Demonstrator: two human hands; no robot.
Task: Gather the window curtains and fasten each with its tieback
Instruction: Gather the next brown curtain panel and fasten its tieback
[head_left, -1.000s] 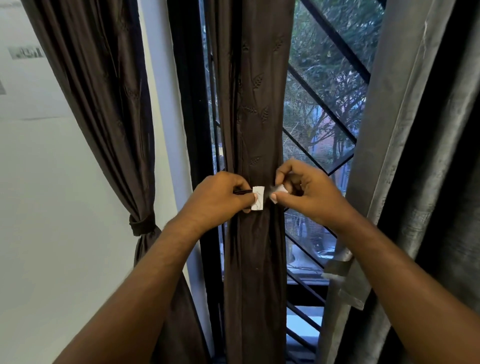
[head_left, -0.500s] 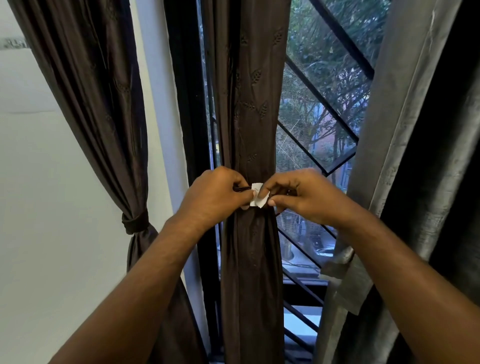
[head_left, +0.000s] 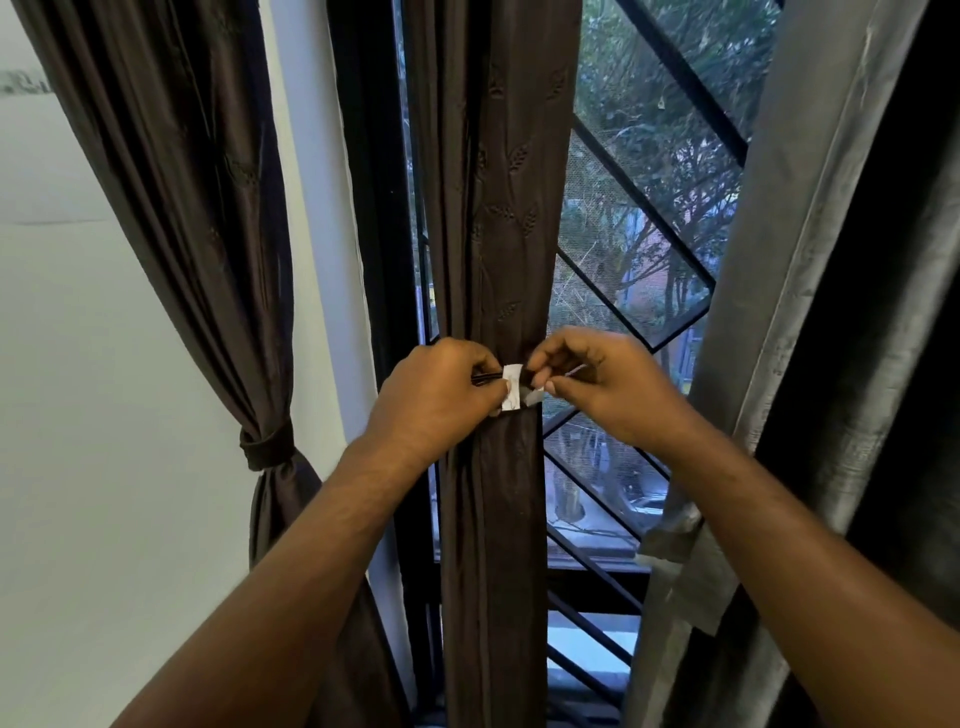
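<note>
A dark brown curtain (head_left: 493, 208) hangs gathered into a narrow column at the middle of the window. My left hand (head_left: 436, 400) pinches one end of its tieback, a dark band ending in a white patch (head_left: 511, 387), against the curtain's front. My right hand (head_left: 597, 389) pinches the other end of the tieback at a second white patch (head_left: 534, 397), just right of the first. The two patches touch or overlap. The rest of the band is hidden behind the curtain and my fingers.
A second brown curtain (head_left: 171, 182) at the left is cinched by a dark tieback (head_left: 267, 452) against the white wall (head_left: 104, 415). A grey curtain (head_left: 810, 312) hangs loose at the right. The window grille (head_left: 639, 218) stands behind.
My right hand has brought its end of the tieback leftward until the two white patches meet. The view has tilted slightly upward.
</note>
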